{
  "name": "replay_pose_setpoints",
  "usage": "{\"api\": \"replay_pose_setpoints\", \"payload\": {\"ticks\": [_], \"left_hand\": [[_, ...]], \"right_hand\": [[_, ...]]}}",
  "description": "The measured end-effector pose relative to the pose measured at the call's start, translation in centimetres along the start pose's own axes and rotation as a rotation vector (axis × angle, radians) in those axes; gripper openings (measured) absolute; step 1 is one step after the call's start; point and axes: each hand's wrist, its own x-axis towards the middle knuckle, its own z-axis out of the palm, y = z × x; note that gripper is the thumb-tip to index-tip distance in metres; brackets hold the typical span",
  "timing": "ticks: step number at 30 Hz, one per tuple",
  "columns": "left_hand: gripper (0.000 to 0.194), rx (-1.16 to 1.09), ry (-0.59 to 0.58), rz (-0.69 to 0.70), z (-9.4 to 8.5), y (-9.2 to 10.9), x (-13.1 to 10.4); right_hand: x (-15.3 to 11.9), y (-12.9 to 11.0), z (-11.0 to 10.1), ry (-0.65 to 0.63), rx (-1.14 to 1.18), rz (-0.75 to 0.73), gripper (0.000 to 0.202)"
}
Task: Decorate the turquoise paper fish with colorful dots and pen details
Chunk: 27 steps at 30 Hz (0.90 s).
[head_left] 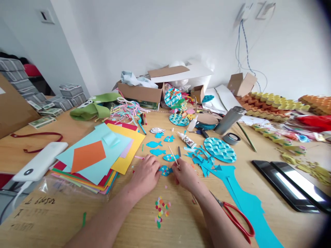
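A blue paper fish (164,170) with small coloured pieces on its body lies flat between my hands. My left hand (147,173) rests palm down at the fish's left end, its bent fingers holding that edge against the table. My right hand (186,174) is closed around a thin wooden stick (172,153), whose upper end points up and to the left; its fingertips are beside the fish's right end. Just beyond lie a spotted blue fish (169,157) and plain blue fish (158,152). Coloured paper dots (160,210) are scattered nearer me.
Coloured paper sheets (89,156) are stacked at left, near a white power bank (40,162). Right of my hands are blue paper scraps (203,161), red-handled scissors (239,217), a glue bottle (187,140), a wavy blue disc (219,150) and a steel flask (230,120). Dark tablets (284,186) lie far right.
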Motion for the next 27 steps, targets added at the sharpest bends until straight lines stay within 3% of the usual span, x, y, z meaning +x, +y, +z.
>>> {"api": "replay_pose_setpoints", "payload": {"ticks": [5, 8, 12, 16, 27], "left_hand": [[0.014, -0.332, 0.221, -0.161, -0.3, -0.7, 0.1], [0.02, -0.657, 0.207, -0.3, -0.7, -0.8, 0.3], [0.034, -0.94, 0.092, -0.4, -1.4, -0.5, 0.4], [0.03, -0.994, 0.018, -0.425, -1.7, -0.1, 0.5], [0.025, -0.972, 0.033, -0.41, -0.7, -0.8, 0.5]], "right_hand": [[-0.2, 0.1, -0.4, -0.093, 0.447, 0.015, 0.018], [-0.6, -0.3, -0.7, -0.139, 0.661, -0.003, 0.031], [-1.2, -0.9, -0.9, -0.169, 0.819, -0.018, 0.044], [-1.3, -1.0, -0.9, -0.176, 0.861, -0.025, 0.048], [-1.3, -0.9, -0.4, -0.192, 0.838, -0.048, 0.045]]}}
